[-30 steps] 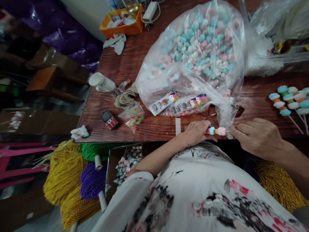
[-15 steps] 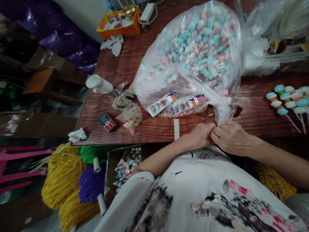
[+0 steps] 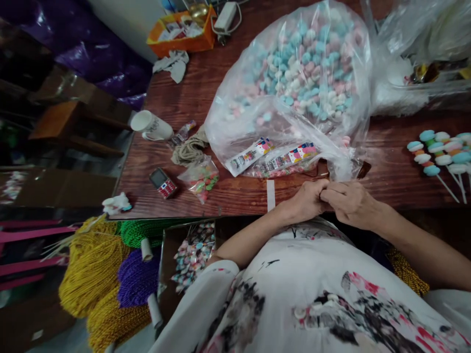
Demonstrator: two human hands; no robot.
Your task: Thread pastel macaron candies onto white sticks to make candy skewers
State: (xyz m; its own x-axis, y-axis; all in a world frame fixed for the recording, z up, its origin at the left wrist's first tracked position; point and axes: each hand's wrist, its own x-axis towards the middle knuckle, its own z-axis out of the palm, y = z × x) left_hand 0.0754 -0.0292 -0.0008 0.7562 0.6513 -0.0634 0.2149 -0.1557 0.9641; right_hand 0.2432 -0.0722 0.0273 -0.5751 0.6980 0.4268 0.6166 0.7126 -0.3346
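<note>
My left hand and my right hand meet at the table's front edge, fingers closed and pressed together. The gathered neck of a large clear plastic bag runs down behind my right hand's knuckles; both hands appear to pinch it, though the fingertips are hidden. Blue, pink and white candies fill the bag. Two printed wrapper strips lie at its near side. Left of it is a small clear bag of green and orange sweets.
Candy skewers lie at the right. A white mug, a phone and a rag are on the left, with an orange box behind. Coloured cord bundles and a box of candies stand below the edge.
Both hands have shifted slightly up, and less of the bag's neck shows above my right hand. My right fingers have turned a little over the left ones.
</note>
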